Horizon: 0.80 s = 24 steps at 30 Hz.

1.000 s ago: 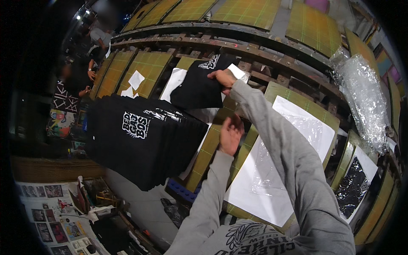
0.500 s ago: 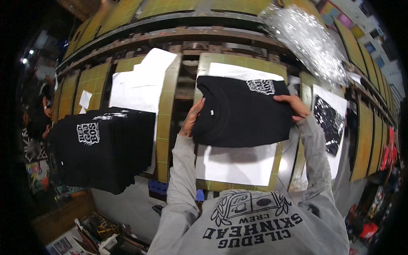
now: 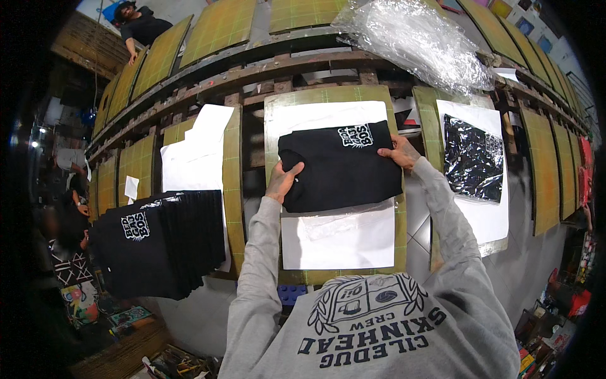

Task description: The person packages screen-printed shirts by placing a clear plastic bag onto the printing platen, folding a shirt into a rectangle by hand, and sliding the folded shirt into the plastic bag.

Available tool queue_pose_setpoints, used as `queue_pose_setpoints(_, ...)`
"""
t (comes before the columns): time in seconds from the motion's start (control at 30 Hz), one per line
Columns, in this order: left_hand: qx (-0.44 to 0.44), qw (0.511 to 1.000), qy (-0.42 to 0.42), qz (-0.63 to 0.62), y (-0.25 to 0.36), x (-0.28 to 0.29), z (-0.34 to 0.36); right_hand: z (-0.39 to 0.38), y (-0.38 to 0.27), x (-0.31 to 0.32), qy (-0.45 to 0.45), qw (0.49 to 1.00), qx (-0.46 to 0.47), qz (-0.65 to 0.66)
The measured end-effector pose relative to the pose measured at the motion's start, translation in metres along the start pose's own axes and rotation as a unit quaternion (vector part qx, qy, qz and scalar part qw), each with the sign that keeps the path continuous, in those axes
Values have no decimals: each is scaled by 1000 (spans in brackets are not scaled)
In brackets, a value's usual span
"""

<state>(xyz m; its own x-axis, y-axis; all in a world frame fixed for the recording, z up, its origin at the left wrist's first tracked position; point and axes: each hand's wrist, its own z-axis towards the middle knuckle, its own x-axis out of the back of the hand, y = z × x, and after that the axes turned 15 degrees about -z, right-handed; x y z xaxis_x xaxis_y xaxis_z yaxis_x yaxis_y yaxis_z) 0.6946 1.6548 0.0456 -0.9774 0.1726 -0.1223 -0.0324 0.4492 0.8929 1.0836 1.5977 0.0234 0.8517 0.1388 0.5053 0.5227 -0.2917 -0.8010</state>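
A folded black T-shirt (image 3: 338, 177) with a white chest print is stretched between my two hands over a white paper (image 3: 334, 243) on the middle board. My left hand (image 3: 285, 178) grips its left side, thumb on top. My right hand (image 3: 398, 153) holds its upper right side. A clear plastic sheet (image 3: 328, 224) lies on the paper, partly hidden by the shirt. To the left is a pile of folded black shirts (image 3: 164, 246). On the right board a black garment in shiny clear plastic (image 3: 472, 158) lies on white paper.
A heap of clear bags (image 3: 423, 44) lies on the rack at upper right. Olive boards (image 3: 214, 25) line the metal rack (image 3: 278, 63). Loose papers (image 3: 186, 164) cover the left board. A person in black (image 3: 142, 25) is across the rack; others (image 3: 76, 202) stand at far left.
The shirt has moved from the upper left board to the middle one. My left hand, earlier open and apart from it, now grips it. The view has turned.
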Motion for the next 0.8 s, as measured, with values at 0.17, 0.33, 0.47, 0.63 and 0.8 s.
queue_pose_setpoints(0.17, -195, 943, 99, 250, 0, -9, 5, -17, -22, -12, 143, 973, -46, -173)
queue_pose_setpoints(0.33, -218, 914, 176, 294, -13, -14, 13, -28, -47, -15, 205, 956, -64, -202)
queue_pose_setpoints(0.47, -181, 911, 177, 325, -4, -18, 24, -4, -36, -13, 253, 927, 13, -278)
queue_pose_setpoints(0.63, -181, 928, 218, 240, 4, -18, 43, 40, -31, 6, 194, 926, 20, -323)
queue_pose_setpoints(0.8, -230, 915, 212, 256, 24, -42, 17, 52, -20, 29, 123, 934, 75, -326)
